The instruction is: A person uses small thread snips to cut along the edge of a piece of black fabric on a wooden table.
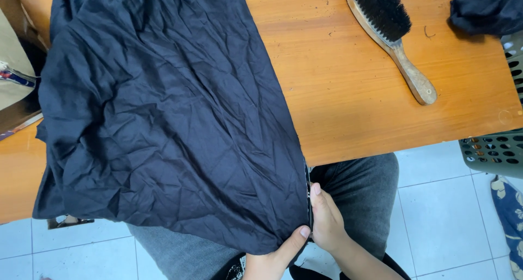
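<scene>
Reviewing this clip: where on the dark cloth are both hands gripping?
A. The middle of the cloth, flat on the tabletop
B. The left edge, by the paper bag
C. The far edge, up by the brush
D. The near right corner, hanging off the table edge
D: the left hand and right hand pinch the dark cloth at its near right corner, below the edge of the wooden table.

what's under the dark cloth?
The dark cloth lies over the wooden table and hangs past its front edge onto the person's lap. Both hands, left hand and right hand, pinch its lower corner. Anything lying beneath it is covered.
</scene>
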